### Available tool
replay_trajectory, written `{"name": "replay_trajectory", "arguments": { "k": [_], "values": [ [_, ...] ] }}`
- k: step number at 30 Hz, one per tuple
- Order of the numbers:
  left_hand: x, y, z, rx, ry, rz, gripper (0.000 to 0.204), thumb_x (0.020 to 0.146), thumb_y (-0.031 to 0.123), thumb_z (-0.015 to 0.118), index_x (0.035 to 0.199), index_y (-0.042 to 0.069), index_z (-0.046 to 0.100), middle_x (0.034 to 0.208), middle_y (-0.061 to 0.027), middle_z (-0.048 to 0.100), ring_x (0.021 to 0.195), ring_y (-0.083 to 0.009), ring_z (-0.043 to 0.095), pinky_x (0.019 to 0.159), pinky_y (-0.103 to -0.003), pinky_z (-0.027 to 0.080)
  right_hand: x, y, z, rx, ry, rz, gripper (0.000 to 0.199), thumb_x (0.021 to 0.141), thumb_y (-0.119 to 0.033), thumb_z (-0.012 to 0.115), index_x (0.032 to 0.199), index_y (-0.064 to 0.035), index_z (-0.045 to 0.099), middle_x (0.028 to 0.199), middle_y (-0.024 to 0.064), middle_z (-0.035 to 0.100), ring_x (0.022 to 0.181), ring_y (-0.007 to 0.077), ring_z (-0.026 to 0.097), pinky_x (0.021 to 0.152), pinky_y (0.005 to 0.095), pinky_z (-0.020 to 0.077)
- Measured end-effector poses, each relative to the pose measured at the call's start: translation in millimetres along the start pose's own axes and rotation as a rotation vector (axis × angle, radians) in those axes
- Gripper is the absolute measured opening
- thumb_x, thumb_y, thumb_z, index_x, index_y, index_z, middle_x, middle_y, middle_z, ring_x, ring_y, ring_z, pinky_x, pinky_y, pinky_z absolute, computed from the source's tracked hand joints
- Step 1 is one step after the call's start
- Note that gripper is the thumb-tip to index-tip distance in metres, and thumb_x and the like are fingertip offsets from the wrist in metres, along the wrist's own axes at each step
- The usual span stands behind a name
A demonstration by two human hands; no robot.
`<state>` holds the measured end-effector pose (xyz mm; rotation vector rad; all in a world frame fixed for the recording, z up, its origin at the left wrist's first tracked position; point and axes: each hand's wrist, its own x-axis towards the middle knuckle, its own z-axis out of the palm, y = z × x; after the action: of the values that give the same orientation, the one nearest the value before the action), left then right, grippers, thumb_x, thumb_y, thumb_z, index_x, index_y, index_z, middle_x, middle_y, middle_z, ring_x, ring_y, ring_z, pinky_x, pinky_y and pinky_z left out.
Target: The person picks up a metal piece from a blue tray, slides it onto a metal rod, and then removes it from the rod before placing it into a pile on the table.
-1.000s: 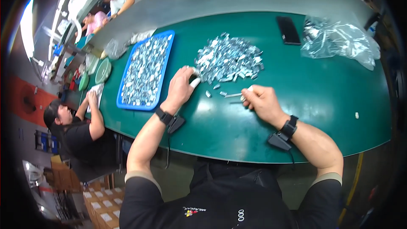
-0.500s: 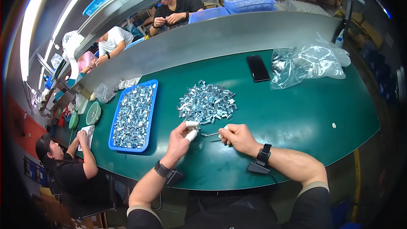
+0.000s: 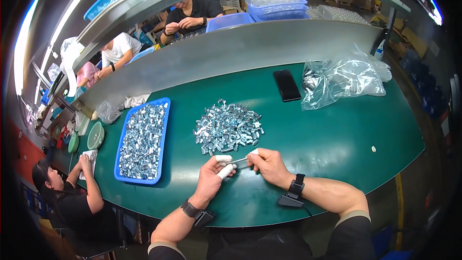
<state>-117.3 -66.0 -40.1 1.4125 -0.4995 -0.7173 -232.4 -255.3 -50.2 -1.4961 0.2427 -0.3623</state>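
Observation:
A thin metal rod-like tool (image 3: 240, 160) is pinched in my right hand (image 3: 272, 167), its tip reaching the fingertips of my left hand (image 3: 210, 181). White coverings wrap the left thumb and a finger, and white shows at the right fingertips too. The left fingers are closed in a pinch; whatever small piece lies between them is too hidden to make out. Just beyond both hands, a loose pile of small shiny metal pieces (image 3: 228, 127) lies on the green table (image 3: 308, 163). To the left, a blue tray (image 3: 137, 181) is filled with similar pieces.
A black phone (image 3: 287, 85) and a clear plastic bag (image 3: 344, 84) lie at the far right. One small whitish piece (image 3: 373, 149) rests near the right edge. Green bowls (image 3: 96, 136) and a seated co-worker (image 3: 72, 192) are at left. A grey partition (image 3: 231, 48) borders the back.
My hands have come together, and the tool's tip has moved from a gap beside the left fingers to meet them. The whole view has shifted slightly.

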Motion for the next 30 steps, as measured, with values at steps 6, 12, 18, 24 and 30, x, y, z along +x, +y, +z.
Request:
{"name": "replay_trajectory", "arguments": {
  "k": [6,12,18,24,30],
  "values": [
    [14.9,4.9,2.9,0.071,-0.071,0.055,0.021,0.097,0.005,0.068,0.117,0.001,0.064,0.096,-0.0055,0.071,0.085,-0.0126,0.067,0.076,-0.026,0.053,8.4,-7.5,-8.9,-0.065,-0.004,0.041,0.025,0.102,-0.02,0.059,0.088,-0.003,0.069,0.079,0.0014,0.07,0.065,0.0051,0.059,0.056,0.0219,0.045],
    [11.8,-2.3,-0.4,0.014,-0.073,-0.01,0.021,0.097,0.003,0.066,0.118,0.001,0.064,0.1,-0.0094,0.073,0.087,-0.0148,0.07,0.078,-0.028,0.056,11.4,-13.2,-6.0,-0.128,-0.094,0.147,0.041,0.104,-0.035,0.06,0.081,-0.0015,0.069,0.071,0.0023,0.067,0.062,0.0056,0.058,0.055,0.0224,0.0459],
    [4.5,-6.8,2.2,-0.009,-0.084,-0.03,0.02,0.098,0.003,0.066,0.117,0.001,0.064,0.101,-0.0103,0.073,0.088,-0.0154,0.07,0.078,-0.028,0.057,5.0,-7.3,-7.9,-0.12,-0.14,0.19,0.047,0.104,-0.039,0.06,0.079,0.0001,0.069,0.069,0.0034,0.066,0.061,0.0073,0.059,0.056,0.0237,0.0477],
    [3.8,-6.3,7.4,-0.054,-0.123,-0.024,0.017,0.097,0.004,0.067,0.113,0.0,0.065,0.101,-0.0076,0.073,0.088,-0.0124,0.069,0.078,-0.027,0.056,8.9,-5.8,-2.0,-0.205,-0.226,0.108,0.044,0.105,-0.036,0.059,0.083,0.001,0.07,0.069,0.0035,0.066,0.06,0.0079,0.06,0.056,0.0243,0.0481],
    [5.2,-11.0,8.0,-0.031,-0.1,0.04,0.017,0.098,0.004,0.065,0.114,0.0,0.065,0.102,-0.0091,0.074,0.088,-0.0129,0.07,0.078,-0.027,0.057,8.3,-6.6,2.0,-0.219,-0.217,0.049,0.041,0.106,-0.034,0.057,0.084,-0.0008,0.068,0.069,0.0027,0.066,0.061,0.0064,0.058,0.055,0.0225,0.046]
  ]
}}
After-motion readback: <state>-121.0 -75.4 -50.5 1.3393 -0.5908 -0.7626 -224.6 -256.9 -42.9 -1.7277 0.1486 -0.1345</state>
